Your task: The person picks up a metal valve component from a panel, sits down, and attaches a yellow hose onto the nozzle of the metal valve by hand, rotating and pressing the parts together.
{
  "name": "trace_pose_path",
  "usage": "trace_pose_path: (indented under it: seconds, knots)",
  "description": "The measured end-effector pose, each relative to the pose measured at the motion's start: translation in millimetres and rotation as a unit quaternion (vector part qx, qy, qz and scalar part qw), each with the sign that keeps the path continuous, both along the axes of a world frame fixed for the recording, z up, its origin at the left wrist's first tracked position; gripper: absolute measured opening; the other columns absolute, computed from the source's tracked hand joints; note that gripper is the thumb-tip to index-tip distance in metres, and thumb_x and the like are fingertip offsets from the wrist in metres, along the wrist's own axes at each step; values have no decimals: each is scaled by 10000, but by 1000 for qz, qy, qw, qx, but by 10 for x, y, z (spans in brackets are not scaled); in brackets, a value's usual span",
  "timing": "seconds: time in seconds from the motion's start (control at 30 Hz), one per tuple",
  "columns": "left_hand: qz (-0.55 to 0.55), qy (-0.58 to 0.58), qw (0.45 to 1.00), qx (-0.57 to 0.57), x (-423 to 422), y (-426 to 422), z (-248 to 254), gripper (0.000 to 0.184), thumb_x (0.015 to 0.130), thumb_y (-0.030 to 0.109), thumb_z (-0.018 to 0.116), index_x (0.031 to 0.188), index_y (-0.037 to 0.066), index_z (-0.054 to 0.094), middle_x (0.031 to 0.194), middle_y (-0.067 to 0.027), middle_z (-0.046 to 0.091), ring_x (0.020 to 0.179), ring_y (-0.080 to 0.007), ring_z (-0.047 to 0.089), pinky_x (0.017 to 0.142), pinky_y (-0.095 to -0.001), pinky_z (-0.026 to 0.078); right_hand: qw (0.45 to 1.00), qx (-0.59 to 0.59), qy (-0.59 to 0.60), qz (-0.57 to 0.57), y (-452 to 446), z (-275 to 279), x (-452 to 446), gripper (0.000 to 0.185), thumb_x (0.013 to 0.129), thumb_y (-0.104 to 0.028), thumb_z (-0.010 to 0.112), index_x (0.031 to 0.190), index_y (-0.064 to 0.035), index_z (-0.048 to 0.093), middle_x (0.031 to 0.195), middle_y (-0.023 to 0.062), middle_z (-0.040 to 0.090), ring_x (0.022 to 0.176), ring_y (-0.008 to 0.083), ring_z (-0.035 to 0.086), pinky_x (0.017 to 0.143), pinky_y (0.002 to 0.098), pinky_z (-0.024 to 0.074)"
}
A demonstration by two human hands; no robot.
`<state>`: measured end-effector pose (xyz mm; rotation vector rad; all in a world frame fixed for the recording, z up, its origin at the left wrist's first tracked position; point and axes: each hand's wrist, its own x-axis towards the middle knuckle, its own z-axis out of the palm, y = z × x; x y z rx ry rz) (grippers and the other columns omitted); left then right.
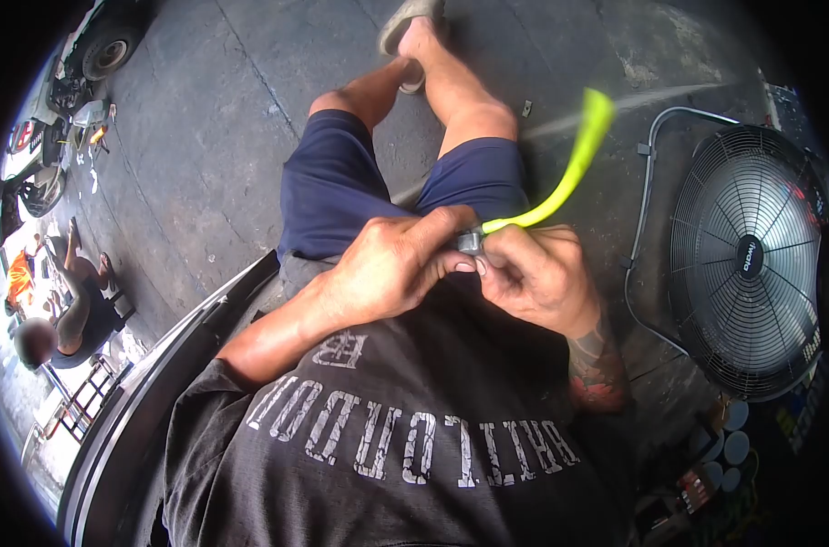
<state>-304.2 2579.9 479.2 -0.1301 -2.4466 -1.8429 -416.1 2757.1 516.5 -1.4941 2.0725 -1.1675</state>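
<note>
My left hand is closed, its thumb and index finger pinching a small grey piece that looks like metal. My right hand is closed right beside it, its fingers against a bright yellow-green strip. From between the two hands the strip curves up and to the right, and its far end is wide and loose. Whether the strip is joined to the grey piece is hidden by my fingers. Both hands are over my lap, in front of my dark printed shirt.
A large round floor fan with a tubular stand is at my right. Far left, another person sits low near an orange item. Motorcycle parts and a wheel are at the upper left. Several round pale items lie lower right.
</note>
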Motion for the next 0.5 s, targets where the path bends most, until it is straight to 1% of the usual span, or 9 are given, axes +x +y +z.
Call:
trace_pose_path:
  seconds: [0.03, 0.1, 0.13, 0.2, 0.23, 0.3, 0.37, 0.5]
  knots:
    - [-8, 8, 1000, -5, -9, -14, 1, 357, 866, 166, 701, 1143, -4, 554, 808, -166, 658, 743, -348, 679, 626, -397, 529, 1000, -17, 9, 7, 0, -27, 2, 227, 748, 20, 721, 920, -28, 579, 686, 108, 618, 592, 273, 666, 511, 371, 505]
    - [-22, 23, 999, -16, -38, -62, 23, 397, 855, 148, 718, 1175, -21, 553, 842, -147, 664, 750, -294, 698, 642, -360, 536, 999, -36, 35, -17, 32, 4, 8, 223, 762, 22, 726, 932, -25, 589, 687, 90, 615, 586, 263, 661, 504, 364, 505]
    - [-15, 24, 1000, -8, -56, -70, 46, 378, 860, 159, 711, 1160, -8, 553, 828, -155, 663, 752, -320, 692, 639, -378, 536, 997, -46, 48, -28, 34, 12, 5, 221, 769, 23, 729, 938, -24, 594, 687, 81, 613, 583, 258, 659, 501, 360, 505]
    - [-4, 26, 1000, 8, -99, -70, 91, 339, 871, 181, 697, 1131, 19, 553, 801, -170, 661, 755, -372, 679, 633, -414, 538, 987, -117, 75, -78, -17, -105, 61, 240, 778, 28, 731, 983, -16, 614, 692, 62, 612, 563, 234, 642, 498, 346, 508]
    - [-6, 21, 1000, 5, -103, -75, 83, 358, 871, 171, 701, 1150, 5, 550, 824, -163, 665, 772, -341, 692, 647, -391, 544, 979, -152, 89, -104, -31, -146, 79, 252, 782, 31, 732, 1006, -12, 624, 695, 53, 611, 552, 221, 634, 496, 339, 509]
    - [-14, 13, 1000, 0, -108, -76, 54, 396, 871, 150, 709, 1187, -24, 544, 870, -149, 673, 808, -279, 717, 676, -344, 555, 982, -126, 118, -77, 12, -135, 58, 363, 780, 48, 730, 1125, -7, 633, 732, 49, 634, 537, 178, 608, 499, 311, 518]
    - [-17, 0, 1000, 6, -110, -76, 64, 400, 871, 154, 709, 1188, -23, 543, 884, -146, 678, 830, -281, 718, 695, -344, 561, 978, -120, 157, -71, 21, -142, 59, 400, 779, 44, 736, 1161, -7, 628, 738, 50, 638, 527, 164, 591, 496, 302, 517]
    - [-12, -15, 1000, 10, -107, -81, 110, 395, 870, 145, 709, 1189, -20, 544, 912, -146, 685, 852, -291, 716, 718, -352, 563, 978, -140, 121, -97, 14, -172, 108, 381, 782, 47, 722, 1147, -6, 625, 794, 72, 677, 625, 202, 675, 537, 323, 540]
